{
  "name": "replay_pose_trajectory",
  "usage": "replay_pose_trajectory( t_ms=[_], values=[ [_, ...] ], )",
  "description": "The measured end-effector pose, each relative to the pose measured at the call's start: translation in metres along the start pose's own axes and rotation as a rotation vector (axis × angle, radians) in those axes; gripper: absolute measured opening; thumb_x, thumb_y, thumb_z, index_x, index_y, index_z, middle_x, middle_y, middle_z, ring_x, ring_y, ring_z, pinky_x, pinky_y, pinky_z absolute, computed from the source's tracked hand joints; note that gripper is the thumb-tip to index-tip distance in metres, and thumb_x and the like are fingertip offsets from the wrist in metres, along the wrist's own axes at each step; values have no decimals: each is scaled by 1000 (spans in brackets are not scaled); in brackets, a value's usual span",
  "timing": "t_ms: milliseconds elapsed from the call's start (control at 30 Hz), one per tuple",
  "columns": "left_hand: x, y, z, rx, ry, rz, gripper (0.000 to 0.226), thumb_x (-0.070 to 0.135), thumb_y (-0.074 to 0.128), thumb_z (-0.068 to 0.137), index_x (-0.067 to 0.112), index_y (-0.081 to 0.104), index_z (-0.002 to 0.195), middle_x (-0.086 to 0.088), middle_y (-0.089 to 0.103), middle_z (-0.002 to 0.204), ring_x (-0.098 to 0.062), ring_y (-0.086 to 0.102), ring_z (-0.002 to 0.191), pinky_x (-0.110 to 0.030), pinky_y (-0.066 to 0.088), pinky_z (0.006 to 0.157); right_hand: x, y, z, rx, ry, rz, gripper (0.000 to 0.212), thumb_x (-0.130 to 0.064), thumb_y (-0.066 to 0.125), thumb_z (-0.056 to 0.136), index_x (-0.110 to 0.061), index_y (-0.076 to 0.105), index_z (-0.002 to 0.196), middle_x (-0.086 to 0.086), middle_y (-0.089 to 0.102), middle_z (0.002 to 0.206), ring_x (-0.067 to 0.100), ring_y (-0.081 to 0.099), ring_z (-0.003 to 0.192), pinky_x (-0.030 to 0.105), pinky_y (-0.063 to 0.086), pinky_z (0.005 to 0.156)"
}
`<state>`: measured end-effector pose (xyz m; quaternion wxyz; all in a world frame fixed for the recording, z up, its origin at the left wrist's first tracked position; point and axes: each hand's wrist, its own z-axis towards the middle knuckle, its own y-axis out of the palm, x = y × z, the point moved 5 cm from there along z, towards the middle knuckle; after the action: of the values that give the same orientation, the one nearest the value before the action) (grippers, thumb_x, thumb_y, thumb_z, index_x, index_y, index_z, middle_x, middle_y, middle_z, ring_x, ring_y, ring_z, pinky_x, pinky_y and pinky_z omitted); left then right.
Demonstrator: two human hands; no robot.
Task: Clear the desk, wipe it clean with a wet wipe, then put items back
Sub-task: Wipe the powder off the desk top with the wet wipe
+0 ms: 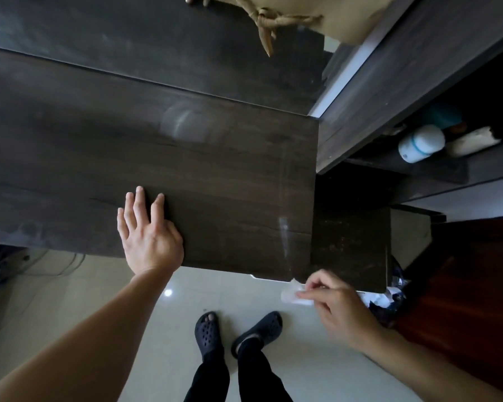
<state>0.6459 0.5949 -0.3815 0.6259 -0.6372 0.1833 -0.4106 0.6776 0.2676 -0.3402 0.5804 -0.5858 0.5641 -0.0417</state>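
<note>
Nearest, the right grip (pixel 337 309) is pinching a crumpled white wet wipe (pixel 291 294) between thumb and fingertips, holding it at the near right corner of the dark wooden surface (pixel 215 169). To its left, the left grip (pixel 150 233) is lying open, palm down, fingers straight, pressing on the surface's near edge. Black clogs (pixel 208 333) are standing on the pale floor (pixel 172 314) below. A white bottle (pixel 421 143) is lying on the shelf (pixel 447 169) at far right.
</note>
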Motion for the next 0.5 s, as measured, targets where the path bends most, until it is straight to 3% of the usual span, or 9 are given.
replay_pose_trajectory(
  t_ms=[133, 200, 267, 367, 500],
  values=[
    [0, 1, 1, 9, -4, 2, 49, 18, 31, 84, 9, 53, 128, -18, 36, 149, -35, 26, 141, -46, 13, 118, -13, -55, 108, 382, -44, -73, 36, 13, 52, 78, -9, 74, 97, 6, 57, 88, 17, 56, 79, 20, 41, 72],
    [-1, 2, 0, 4, -5, 6, 48, 18, 33, 85, 10, 52, 128, -17, 35, 149, -34, 25, 141, -46, 13, 118, -12, -65, 170, 455, -1, -126, 35, 13, 50, 79, -6, 73, 97, 12, 57, 93, 25, 58, 85, 27, 46, 76],
    [-1, 3, -1, 3, 0, 16, 48, 18, 34, 85, 10, 52, 128, -16, 35, 150, -33, 25, 142, -45, 13, 119, -4, -59, 199, 446, 102, -115, 35, 13, 49, 79, -4, 73, 97, 16, 57, 98, 33, 58, 91, 37, 50, 79],
    [-2, 3, 0, 25, 6, 18, 49, 18, 32, 84, 10, 53, 127, -16, 36, 149, -33, 26, 141, -44, 13, 118, -7, -25, 154, 419, 55, -103, 33, 7, 47, 81, -8, 73, 97, 11, 56, 93, 26, 54, 86, 29, 44, 76],
    [1, 1, -1, 16, -2, 11, 49, 18, 31, 85, 9, 53, 128, -17, 36, 149, -34, 25, 141, -45, 13, 118, -26, 29, 29, 102, -104, -41, 31, 1, 50, 85, -13, 72, 100, -5, 48, 88, 14, 49, 83, 20, 39, 70]
  ],
)
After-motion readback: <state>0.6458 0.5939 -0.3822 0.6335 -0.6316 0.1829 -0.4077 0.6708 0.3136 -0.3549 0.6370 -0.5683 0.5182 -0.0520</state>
